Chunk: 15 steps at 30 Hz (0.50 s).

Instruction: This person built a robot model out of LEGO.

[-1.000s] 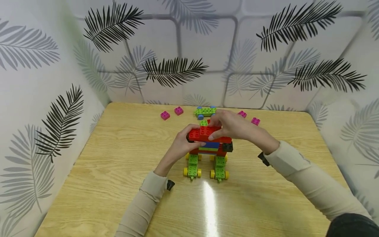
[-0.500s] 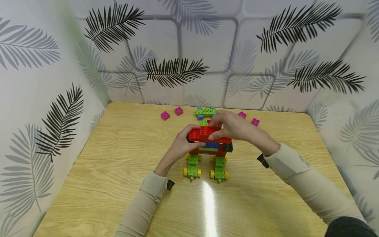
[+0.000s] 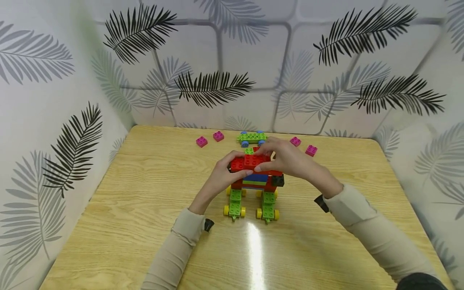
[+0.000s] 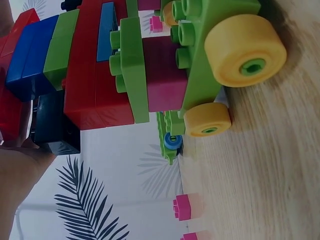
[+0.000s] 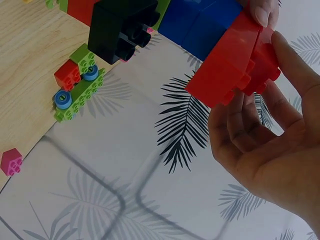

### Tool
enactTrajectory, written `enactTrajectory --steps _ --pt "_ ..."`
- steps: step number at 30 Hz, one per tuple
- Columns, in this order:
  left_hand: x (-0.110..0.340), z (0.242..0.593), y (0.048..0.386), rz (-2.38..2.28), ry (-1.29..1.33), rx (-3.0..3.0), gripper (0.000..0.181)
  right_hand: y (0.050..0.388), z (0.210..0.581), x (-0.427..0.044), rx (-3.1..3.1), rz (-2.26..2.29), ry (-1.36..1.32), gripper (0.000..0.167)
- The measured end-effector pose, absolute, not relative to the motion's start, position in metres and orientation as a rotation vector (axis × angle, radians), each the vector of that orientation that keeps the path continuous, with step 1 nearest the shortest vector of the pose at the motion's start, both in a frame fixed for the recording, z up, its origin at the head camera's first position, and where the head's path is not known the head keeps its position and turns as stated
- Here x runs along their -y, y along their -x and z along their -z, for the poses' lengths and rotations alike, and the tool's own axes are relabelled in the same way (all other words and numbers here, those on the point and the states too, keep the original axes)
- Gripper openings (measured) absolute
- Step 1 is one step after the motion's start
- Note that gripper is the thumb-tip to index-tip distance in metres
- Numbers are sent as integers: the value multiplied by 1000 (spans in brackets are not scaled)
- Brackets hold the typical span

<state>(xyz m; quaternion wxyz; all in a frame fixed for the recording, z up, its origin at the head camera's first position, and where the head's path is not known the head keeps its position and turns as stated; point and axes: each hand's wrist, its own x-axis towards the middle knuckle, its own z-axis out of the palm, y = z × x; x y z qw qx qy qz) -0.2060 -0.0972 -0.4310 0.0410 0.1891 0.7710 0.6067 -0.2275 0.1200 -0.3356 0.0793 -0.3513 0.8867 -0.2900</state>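
Two bare hands grip the red top of a toy brick model (image 3: 255, 182) that stands upright near the middle of the far half of a wooden table (image 3: 152, 217). The left hand (image 3: 222, 175) pinches the left end of the red bricks (image 3: 250, 162), fingers behind and thumb in front. The right hand (image 3: 288, 158) clasps the same bricks between thumb and fingers, the two thumb tips just beside each other. Below lie blue and green layers; a black brick (image 3: 277, 180) juts out at the right. The model rests on green bases (image 3: 235, 207) with yellow wheels (image 4: 246, 50). Behind it, by the leaf-patterned wall (image 3: 250, 56), sits a green car (image 3: 253, 138) with blue wheels, two pink bricks (image 3: 201, 141) on either side.
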Motion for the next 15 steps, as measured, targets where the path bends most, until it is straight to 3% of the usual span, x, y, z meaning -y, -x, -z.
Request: enactTrajectory --steps 10,15 --pt "98 436 207 -1880 -596 -2345 38 223 341 -123 -2684 855 1108 43" --pt "97 437 207 -1871 -610 -2370 38 225 344 -130 -2666 924 1105 36"
